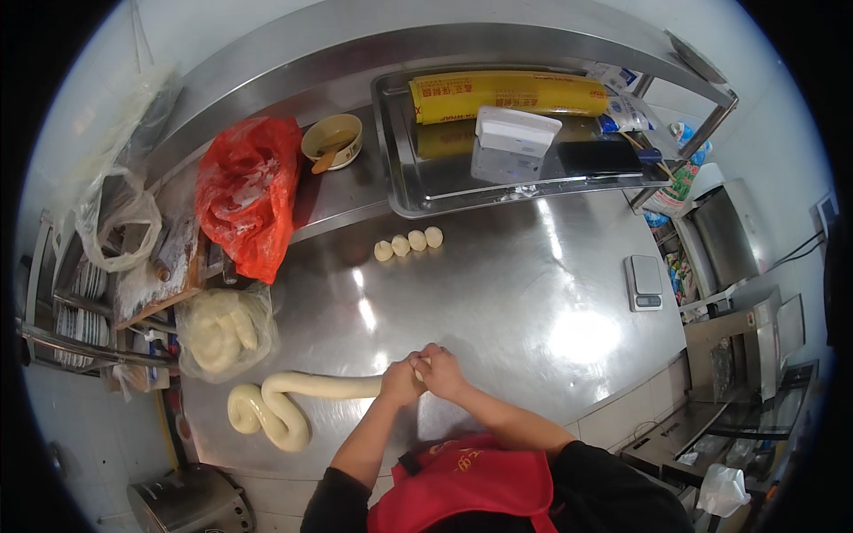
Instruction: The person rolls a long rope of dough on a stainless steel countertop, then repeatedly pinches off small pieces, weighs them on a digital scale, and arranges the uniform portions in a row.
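Note:
A long rope of pale dough (333,386) lies coiled on the stainless steel table (480,286), its right end running into my left hand (402,382). My left hand is closed around that end. Against it, my right hand (442,373) grips a bit of dough that shows between the two hands; whether it is still joined to the rope is hidden by the fingers. Several small dough balls (417,240) sit in a short row farther back on the table. Left of them, more dough (220,336) rests in a clear plastic bag.
Behind the table, a metal tray (413,200) holds a yellow roll of cling film (510,96) and a white device (518,130). Nearby are a bowl with a wooden spoon (332,143) and a floury red plastic bag (250,200). A digital scale (645,283) stands at the right.

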A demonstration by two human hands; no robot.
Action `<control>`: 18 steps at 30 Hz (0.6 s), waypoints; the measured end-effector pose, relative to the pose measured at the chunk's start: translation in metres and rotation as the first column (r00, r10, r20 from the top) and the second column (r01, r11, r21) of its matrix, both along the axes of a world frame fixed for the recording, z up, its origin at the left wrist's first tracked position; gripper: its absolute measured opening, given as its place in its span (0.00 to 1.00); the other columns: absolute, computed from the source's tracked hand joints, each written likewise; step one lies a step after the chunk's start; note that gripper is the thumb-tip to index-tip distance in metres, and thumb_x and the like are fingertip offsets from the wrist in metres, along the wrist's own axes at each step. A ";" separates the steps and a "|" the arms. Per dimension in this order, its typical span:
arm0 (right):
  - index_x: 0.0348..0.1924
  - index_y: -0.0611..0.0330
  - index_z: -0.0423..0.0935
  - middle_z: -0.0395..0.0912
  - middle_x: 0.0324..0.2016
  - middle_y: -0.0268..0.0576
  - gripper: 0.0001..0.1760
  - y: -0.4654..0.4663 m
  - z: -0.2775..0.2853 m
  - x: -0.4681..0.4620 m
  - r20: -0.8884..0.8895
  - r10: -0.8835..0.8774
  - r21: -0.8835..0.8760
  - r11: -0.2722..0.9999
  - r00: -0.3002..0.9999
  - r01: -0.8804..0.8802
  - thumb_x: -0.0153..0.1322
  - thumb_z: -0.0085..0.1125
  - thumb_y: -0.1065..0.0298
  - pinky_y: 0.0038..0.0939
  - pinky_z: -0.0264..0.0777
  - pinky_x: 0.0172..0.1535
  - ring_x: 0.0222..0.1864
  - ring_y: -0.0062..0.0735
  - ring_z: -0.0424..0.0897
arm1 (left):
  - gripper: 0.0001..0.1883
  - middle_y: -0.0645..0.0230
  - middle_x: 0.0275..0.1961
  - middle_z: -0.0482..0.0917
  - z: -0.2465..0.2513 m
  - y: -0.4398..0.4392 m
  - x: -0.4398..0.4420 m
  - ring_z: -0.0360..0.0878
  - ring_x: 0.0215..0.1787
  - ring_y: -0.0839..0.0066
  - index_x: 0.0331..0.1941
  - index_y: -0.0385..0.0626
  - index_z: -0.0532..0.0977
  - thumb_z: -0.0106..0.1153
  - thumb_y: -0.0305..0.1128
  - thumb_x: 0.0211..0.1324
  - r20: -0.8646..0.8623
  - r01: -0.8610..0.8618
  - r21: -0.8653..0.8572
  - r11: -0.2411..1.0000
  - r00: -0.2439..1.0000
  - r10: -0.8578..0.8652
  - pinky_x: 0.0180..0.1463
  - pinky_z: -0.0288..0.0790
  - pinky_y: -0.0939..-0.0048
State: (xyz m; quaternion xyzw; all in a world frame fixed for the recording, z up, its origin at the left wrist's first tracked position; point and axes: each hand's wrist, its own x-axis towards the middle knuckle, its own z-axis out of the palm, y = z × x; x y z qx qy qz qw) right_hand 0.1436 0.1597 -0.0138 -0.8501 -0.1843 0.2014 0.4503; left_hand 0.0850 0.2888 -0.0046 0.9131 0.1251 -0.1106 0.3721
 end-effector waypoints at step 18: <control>0.36 0.71 0.82 0.85 0.30 0.54 0.17 0.012 -0.051 -0.004 -0.628 -0.452 0.105 0.758 0.634 0.644 0.73 0.61 0.60 0.43 0.78 0.36 0.29 0.43 0.83 | 0.08 0.59 0.36 0.88 -0.018 -0.026 0.018 0.90 0.39 0.60 0.34 0.46 0.81 0.62 0.36 0.55 -0.004 0.118 0.556 0.823 0.990 -0.139 0.45 0.80 0.54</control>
